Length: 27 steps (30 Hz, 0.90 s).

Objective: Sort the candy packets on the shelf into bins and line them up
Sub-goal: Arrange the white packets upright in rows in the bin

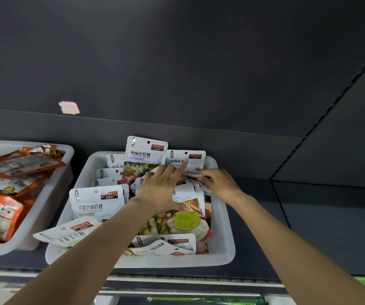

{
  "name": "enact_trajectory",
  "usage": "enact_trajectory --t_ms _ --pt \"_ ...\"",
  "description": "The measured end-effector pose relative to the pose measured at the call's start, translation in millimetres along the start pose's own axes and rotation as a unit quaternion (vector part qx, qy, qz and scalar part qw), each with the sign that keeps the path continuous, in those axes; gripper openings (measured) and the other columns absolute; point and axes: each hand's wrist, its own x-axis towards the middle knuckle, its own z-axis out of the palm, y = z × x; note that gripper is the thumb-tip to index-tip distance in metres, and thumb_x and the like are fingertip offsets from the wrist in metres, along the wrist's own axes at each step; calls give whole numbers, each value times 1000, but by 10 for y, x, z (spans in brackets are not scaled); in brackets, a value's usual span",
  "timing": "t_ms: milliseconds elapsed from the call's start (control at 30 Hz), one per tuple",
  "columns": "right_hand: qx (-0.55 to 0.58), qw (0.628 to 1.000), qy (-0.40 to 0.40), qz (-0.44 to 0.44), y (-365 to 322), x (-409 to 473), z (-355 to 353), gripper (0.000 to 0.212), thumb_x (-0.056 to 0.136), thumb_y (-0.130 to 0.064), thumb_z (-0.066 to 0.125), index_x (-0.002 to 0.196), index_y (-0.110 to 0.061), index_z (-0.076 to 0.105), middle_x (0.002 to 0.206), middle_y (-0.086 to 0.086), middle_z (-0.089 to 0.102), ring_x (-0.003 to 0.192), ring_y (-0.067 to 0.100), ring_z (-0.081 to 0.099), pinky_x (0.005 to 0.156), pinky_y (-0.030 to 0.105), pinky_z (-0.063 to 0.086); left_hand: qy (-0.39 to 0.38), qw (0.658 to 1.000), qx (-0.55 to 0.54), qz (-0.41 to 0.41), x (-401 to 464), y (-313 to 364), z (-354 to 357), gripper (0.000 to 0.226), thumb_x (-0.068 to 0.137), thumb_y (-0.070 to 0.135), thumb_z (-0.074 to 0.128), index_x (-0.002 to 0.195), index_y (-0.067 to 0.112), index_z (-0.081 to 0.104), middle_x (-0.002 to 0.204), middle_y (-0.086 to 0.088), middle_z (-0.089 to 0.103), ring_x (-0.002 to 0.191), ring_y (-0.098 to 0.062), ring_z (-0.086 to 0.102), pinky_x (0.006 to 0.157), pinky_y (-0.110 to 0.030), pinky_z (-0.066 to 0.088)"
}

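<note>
**White bin, both hands among the candy packets**

White plastic forms the bin [223, 249] at the centre of my view, sitting on a dark shelf [265, 227] and crowded with candy packets. My left hand [161, 188] lies flat over the middle of the pile, fingers straight and slightly spread, the fingertips reaching the foot of an upright raspberry gummy packet [145, 157] that stands tallest at the back. A second raspberry packet [196, 158] stands just beside it to the right, against the rear wall. My right hand [219, 183] comes in from the right side with its fingers curled round the top edges of several white packets [196, 175] stacked near that wall; how many I cannot tell.

At front left a chocolate milk candy packet [97, 203] stands upright, and another packet [67, 234] hangs tilted over the bin's left rim. A packet with a fruit picture [181, 221] lies flat below my left wrist. Well to the left stands a second white bin [51, 194] holding orange packets [7, 212].
</note>
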Motion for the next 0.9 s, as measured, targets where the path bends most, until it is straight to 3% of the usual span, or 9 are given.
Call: enact_trajectory --t_ms 100,167,267,367,467,667,900 --pt "41 999 -21 25 2 -61 -35 26 98 -24 48 114 -19 68 107 7 69 90 22 64 80 41 49 2 999 32 14 33 -8 -38 97 70 76 56 148 33 17 150 -5 13 140 -25 11 113 -46 20" --pt "90 995 -22 46 -1 -95 -50 30 98 -31 47 116 -18 67 113 3 68 99 16 62 85 35 48 -4 999 15 36 4 -31 3 87 75 73 54 146 32 24 158 1 1 146 -21 -3 118 -42 6" --pt "85 996 25 25 12 -44 -41 36 99 -30 45 132 -19 54 137 -2 52 125 14 47 101 29 38 -23 998 -16 50 -34 -46 73 77 81 69 51 145 32 29 157 9 18 147 -11 -4 118 -36 2" --pt "35 999 19 5 22 60 1 39 98 -26 49 137 -23 47 141 -2 46 128 15 44 104 30 37 -21 998 -29 57 -91 -44 97 74 77 71 54 140 34 37 150 12 32 145 -12 9 117 -37 10" --pt "37 999 11 1 -6 123 84 34 93 -18 57 127 -21 58 127 0 56 117 15 54 100 32 44 -21 998 -24 57 -204 -55 139 75 76 72 54 138 34 37 148 12 33 144 -11 11 116 -39 13" --pt "-18 1000 10 17 -87 141 203 40 90 -19 62 129 -22 56 127 0 48 118 17 50 100 38 44 -24 998 -25 48 -231 -52 107 77 77 71 54 140 32 33 150 8 29 145 -15 7 116 -43 13" --pt "-47 999 17 16 -109 130 208 32 91 -18 61 122 -23 60 126 -2 50 117 15 50 97 33 45 -23 999 -20 44 -238 -40 112 76 78 70 53 141 32 32 151 8 27 145 -15 5 116 -42 12"
